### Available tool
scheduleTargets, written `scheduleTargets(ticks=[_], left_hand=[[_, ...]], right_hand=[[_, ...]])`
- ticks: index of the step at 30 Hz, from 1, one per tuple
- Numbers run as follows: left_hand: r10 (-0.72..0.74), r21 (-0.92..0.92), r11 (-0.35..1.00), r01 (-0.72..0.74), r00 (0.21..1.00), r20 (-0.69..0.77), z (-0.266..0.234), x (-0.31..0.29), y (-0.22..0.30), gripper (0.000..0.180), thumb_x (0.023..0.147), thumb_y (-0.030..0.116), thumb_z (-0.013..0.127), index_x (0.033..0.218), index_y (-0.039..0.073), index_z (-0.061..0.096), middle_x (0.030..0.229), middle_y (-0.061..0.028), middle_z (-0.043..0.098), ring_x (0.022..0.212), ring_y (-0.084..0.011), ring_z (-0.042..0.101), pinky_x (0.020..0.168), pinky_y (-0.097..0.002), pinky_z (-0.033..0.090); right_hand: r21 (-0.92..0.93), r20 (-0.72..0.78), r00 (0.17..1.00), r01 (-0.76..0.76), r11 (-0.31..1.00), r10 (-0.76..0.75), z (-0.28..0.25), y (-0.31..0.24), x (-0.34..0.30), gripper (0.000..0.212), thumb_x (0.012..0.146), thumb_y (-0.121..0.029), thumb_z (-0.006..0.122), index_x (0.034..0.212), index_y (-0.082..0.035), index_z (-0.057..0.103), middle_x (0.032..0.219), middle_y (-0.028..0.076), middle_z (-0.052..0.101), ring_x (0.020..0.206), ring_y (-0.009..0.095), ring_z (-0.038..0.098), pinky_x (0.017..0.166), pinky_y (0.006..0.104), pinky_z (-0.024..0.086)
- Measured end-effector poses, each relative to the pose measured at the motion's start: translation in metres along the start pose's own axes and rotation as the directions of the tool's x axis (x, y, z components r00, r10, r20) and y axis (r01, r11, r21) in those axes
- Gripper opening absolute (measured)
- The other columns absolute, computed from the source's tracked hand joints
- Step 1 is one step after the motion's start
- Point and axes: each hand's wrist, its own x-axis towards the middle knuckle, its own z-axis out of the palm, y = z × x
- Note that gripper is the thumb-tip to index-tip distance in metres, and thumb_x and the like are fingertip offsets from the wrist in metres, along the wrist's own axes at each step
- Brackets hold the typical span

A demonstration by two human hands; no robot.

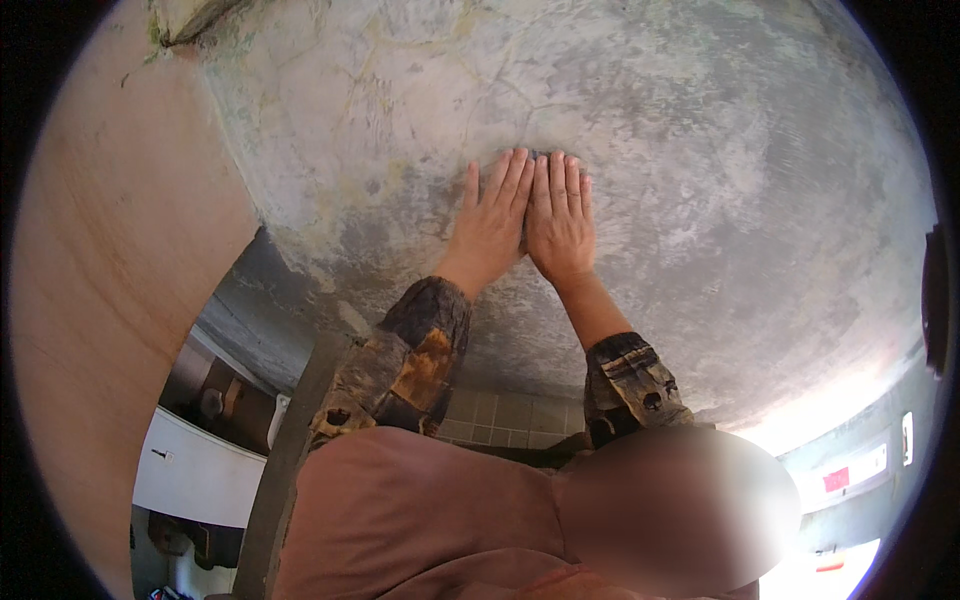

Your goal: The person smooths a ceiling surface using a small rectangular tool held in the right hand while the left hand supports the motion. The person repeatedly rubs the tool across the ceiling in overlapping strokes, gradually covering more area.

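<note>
Both my hands lie flat, side by side, against a mottled grey plastered surface (pixel 690 200), fingers pointing away from me. My left hand (pixel 492 220) has its little finger spread apart from the others. Beside it, my right hand (pixel 561 222) keeps its fingers straight and nearly together. Under the hands is a thin dark piece (pixel 541 155), pressed to the plaster. Only its edges show at the fingertips and in the gap between the hands, so I cannot tell what it is.
A smooth pinkish wall (pixel 100 280) curves along the left. At lower left are a white panel (pixel 200 465) and a dark recess with clutter. Square tiles (pixel 500 412) show behind my forearms. Bright light and a white fixture (pixel 850 480) with a red patch appear at lower right.
</note>
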Motion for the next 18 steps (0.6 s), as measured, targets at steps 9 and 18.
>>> scheduleTargets(ticks=[9, 18], left_hand=[[-0.01, 0.03, 0.999, 0.015, 0.987, -0.162, -0.006, 0.024, -0.024, 0.105, 0.075, 0.046, 0.072, 0.15, -0.007, 0.021, 0.158, -0.0248, 0.017, 0.149, -0.0375, 0.011, 0.117, -0.0608, 0.008], [-0.061, -0.032, 0.998, 0.059, 0.995, -0.079, 0.001, 0.008, -0.016, 0.1, 0.082, 0.05, 0.066, 0.152, -0.004, 0.02, 0.161, -0.0202, 0.013, 0.15, -0.0329, 0.01, 0.118, -0.0601, 0.006]], right_hand=[[0.018, -0.062, 0.997, 0.048, 0.999, -0.047, -0.003, 0.005, 0.042, 0.052, 0.096, -0.018, 0.044, 0.145, 0.002, 0.04, 0.153, 0.021, 0.036, 0.145, 0.035, 0.03, 0.119, 0.049, 0.021], [0.035, 0.019, 0.994, 0.108, 0.994, -0.108, -0.015, 0.009, 0.031, 0.058, 0.093, -0.024, 0.052, 0.144, 0.0, 0.042, 0.152, 0.019, 0.038, 0.143, 0.035, 0.031, 0.119, 0.0486, 0.021]])
